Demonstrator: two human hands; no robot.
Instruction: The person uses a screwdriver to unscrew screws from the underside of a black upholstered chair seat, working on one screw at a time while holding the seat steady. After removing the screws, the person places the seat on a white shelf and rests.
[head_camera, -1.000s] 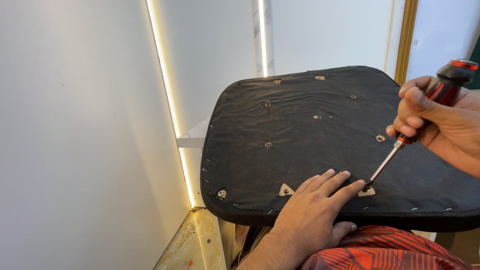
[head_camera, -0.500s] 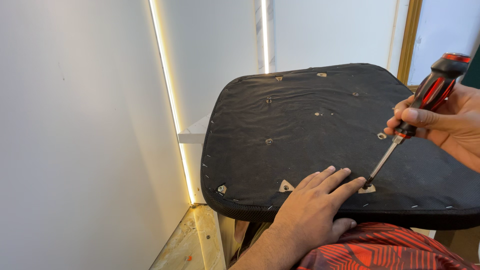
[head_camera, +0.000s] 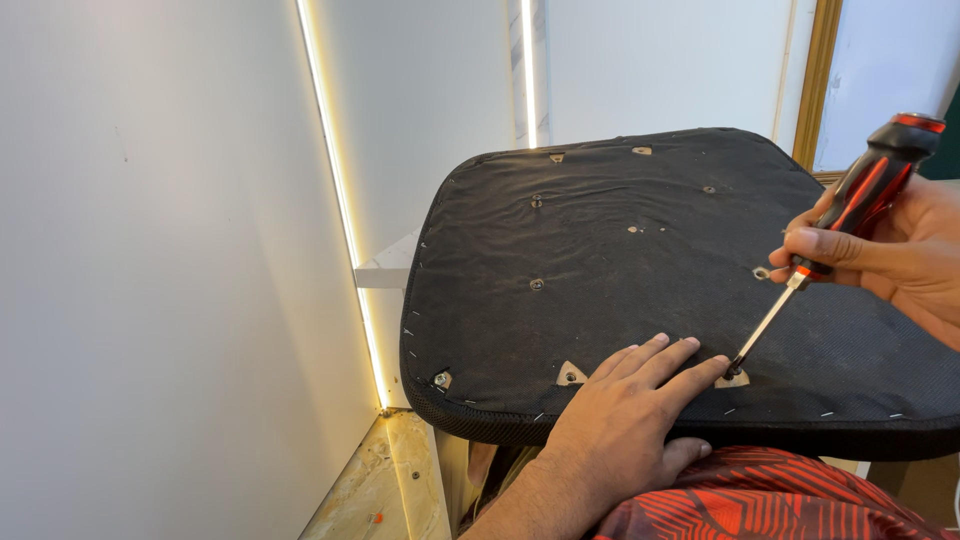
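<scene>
I take the black seat base (head_camera: 640, 270) as my landmark: it lies underside up across my lap, its fabric stapled round the edge and dotted with screw holes. My right hand (head_camera: 890, 250) has its grip wrapped tight round the red-and-black handle of the screwdriver (head_camera: 830, 240), out over the base's right side. The tool's long axis slants down and left from that hand, and its tip sits at the small triangular metal bracket (head_camera: 735, 378) near the base's front edge. My left hand (head_camera: 625, 420) rests flat and spread on the front edge, gripping nothing, fingertips just beside that bracket, so it is the nearer hand. A second bracket (head_camera: 571, 375) lies left of it, well clear of the tip.
</scene>
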